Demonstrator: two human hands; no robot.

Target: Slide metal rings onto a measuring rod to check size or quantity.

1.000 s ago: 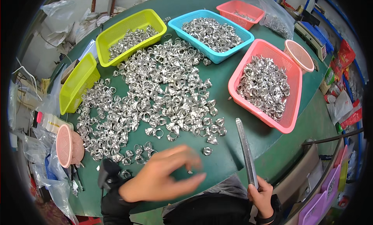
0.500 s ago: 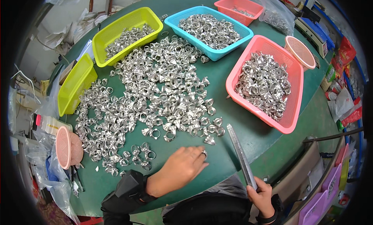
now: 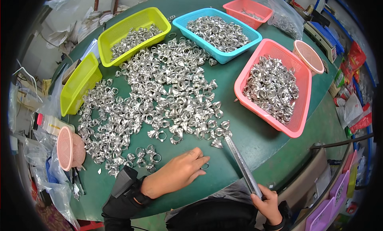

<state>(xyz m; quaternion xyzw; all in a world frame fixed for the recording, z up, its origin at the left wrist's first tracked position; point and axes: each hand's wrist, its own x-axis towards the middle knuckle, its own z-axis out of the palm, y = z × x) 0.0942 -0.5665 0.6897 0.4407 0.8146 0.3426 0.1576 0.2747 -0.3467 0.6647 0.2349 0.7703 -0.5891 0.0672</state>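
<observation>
My left hand [image 3: 176, 172] is just above the table near its front edge, its thumb and index finger around a silver ring [image 3: 205, 166]. My right hand [image 3: 268, 203] grips the lower end of a long, tapered metal ring mandrel [image 3: 241, 164], which slants up and to the left. Its tip is beside a few rings [image 3: 217, 142] at the near right edge of a big pile of silver rings [image 3: 159, 87]. A small cluster of rings [image 3: 148, 157] sits just left of my left hand.
Beyond the pile stand a yellow-green basket [image 3: 104, 41] and a blue basket [image 3: 223, 57], both holding rings. A pink basket [image 3: 239, 87] full of rings is on the right. Another yellow-green basket [image 3: 81, 87] leans at the left, near a small pink basket [image 3: 64, 149].
My left hand has shifted slightly left, and the ring at its fingertips is lower. The mandrel's tip has moved left and slightly down toward the loose rings; my right hand has moved little.
</observation>
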